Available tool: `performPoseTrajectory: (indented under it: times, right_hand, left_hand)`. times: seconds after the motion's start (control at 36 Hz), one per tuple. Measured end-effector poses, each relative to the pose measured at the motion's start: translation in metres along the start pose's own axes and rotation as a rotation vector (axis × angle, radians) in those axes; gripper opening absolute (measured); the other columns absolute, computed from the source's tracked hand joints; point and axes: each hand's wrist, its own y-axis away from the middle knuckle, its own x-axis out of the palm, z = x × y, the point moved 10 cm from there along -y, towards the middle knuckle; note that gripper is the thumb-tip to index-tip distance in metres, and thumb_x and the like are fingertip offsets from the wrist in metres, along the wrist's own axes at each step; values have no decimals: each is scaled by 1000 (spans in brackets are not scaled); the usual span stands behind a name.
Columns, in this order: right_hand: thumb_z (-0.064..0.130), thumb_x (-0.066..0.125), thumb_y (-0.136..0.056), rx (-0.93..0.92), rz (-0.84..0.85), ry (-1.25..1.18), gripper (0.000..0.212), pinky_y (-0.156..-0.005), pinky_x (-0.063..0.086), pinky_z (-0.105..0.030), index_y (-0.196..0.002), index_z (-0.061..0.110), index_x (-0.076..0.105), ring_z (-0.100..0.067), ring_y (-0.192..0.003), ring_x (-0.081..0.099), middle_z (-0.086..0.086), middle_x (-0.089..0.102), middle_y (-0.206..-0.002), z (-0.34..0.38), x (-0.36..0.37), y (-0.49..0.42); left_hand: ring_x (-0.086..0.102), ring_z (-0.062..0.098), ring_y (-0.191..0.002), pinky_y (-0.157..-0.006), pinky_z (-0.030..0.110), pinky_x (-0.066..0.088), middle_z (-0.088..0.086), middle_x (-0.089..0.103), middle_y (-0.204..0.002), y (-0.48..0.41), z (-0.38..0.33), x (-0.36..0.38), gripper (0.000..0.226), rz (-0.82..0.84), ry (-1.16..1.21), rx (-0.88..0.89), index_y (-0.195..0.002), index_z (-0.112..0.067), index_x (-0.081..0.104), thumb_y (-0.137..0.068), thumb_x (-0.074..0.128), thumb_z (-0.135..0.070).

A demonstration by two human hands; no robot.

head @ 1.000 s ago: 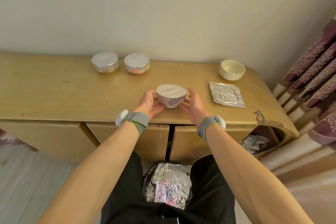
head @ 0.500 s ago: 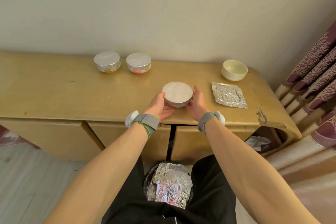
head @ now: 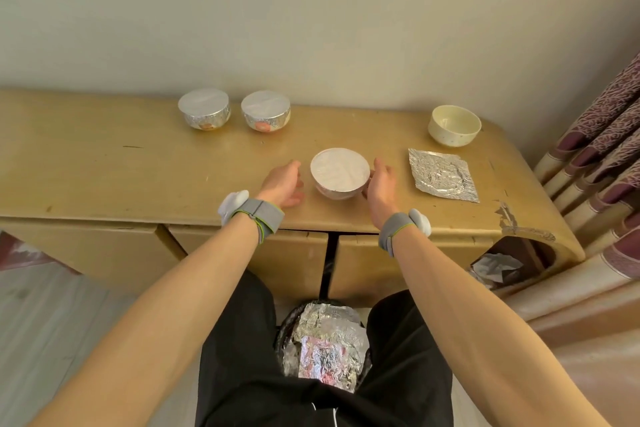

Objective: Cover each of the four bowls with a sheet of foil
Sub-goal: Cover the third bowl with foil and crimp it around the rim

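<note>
A foil-covered bowl (head: 339, 177) stands on the wooden desk (head: 121, 177) near its front edge. My left hand (head: 282, 182) hovers a little to the left of it, fingers relaxed, not touching. My right hand (head: 381, 185) is beside the bowl's right side, fingers straight; whether it touches is unclear. Two more foil-covered bowls (head: 203, 113) (head: 265, 115) sit side by side at the back. An uncovered cream bowl (head: 454, 125) stands at the back right. A crinkled foil sheet (head: 441, 175) lies flat in front of it.
The wall runs just behind the desk. A patterned curtain (head: 599, 149) hangs at the right. Between my legs sits a bin (head: 323, 347) stuffed with crumpled foil. More crumpled foil (head: 495, 265) lies in the desk's open right-end cubby.
The covered bowl was held up between both hands and now stands on the desk. My left hand has drawn away from it to the left; my right hand has loosened beside it.
</note>
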Motion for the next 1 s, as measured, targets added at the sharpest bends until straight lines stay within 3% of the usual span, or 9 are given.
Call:
performPoseTrajectory:
  times: [0.19,0.31,0.42,0.53,0.61,0.69,0.78,0.92,1.0]
  right_hand:
    - [39,38,-104,51,47,-166,39,-91,54,-38,-135,15,41,-26,-115,60,-9,59,-121,-12,9,5]
    - [33,36,-107,90,124,-232,47,-86,48,-33,-145,7,38,-22,-103,60,-9,58,-119,-7,14,4]
    - [31,40,-104,80,138,-221,41,-72,48,-28,-133,4,49,-16,-85,59,-9,63,-111,-2,20,5]
    - [41,47,-86,-48,39,-97,47,-88,47,-40,-104,-2,59,-27,-90,59,-17,69,-109,2,16,2]
    - [34,44,-100,-157,6,-76,38,-109,40,-36,-122,11,66,-19,-119,57,-3,65,-128,15,16,7]
    - [34,41,-103,-222,0,-82,41,-110,34,-31,-136,18,61,-12,-127,49,2,58,-140,23,21,4]
    - [36,41,-102,-220,17,-79,41,-108,34,-30,-134,19,61,-15,-128,50,2,60,-137,20,31,4]
    - [37,41,-96,-178,27,-130,40,-111,42,-44,-124,24,67,-18,-122,57,4,64,-127,8,42,6]
    - [35,36,-100,-134,17,-205,41,-107,46,-44,-121,20,68,-22,-119,60,-1,67,-123,2,44,8]
  left_hand:
    - [56,19,-80,-81,33,45,7,58,-106,8,-8,30,27,99,225,36,-105,-17,59,-103,40,-36]
    - [60,25,-82,-99,39,45,13,61,-91,3,3,19,46,29,215,2,-131,-6,50,-104,36,-40]
    - [61,31,-95,-98,41,48,18,61,-106,3,6,10,46,4,118,-14,-134,-9,46,-104,33,-42]
    - [61,32,-96,-100,46,49,12,60,-108,-10,-6,1,42,-51,4,100,-108,-12,52,-94,39,-50]
    - [54,26,-97,-92,40,43,2,56,-94,-9,-26,8,25,-64,-18,226,-78,-25,46,-94,42,-44]
    - [53,23,-114,-101,38,39,7,57,-121,-3,-45,18,28,-69,16,323,-107,-16,61,-102,42,-36]
    - [50,21,-126,-108,37,37,4,56,-137,-1,-48,24,51,-100,49,374,-132,-13,57,-94,43,-43]
    - [55,20,-124,-109,39,40,1,63,-130,-9,-35,30,49,-165,225,369,-122,-14,67,-85,49,-40]
    - [62,25,-114,-98,40,50,4,69,-117,-17,-16,29,28,-199,466,280,-102,-20,73,-87,53,-33]
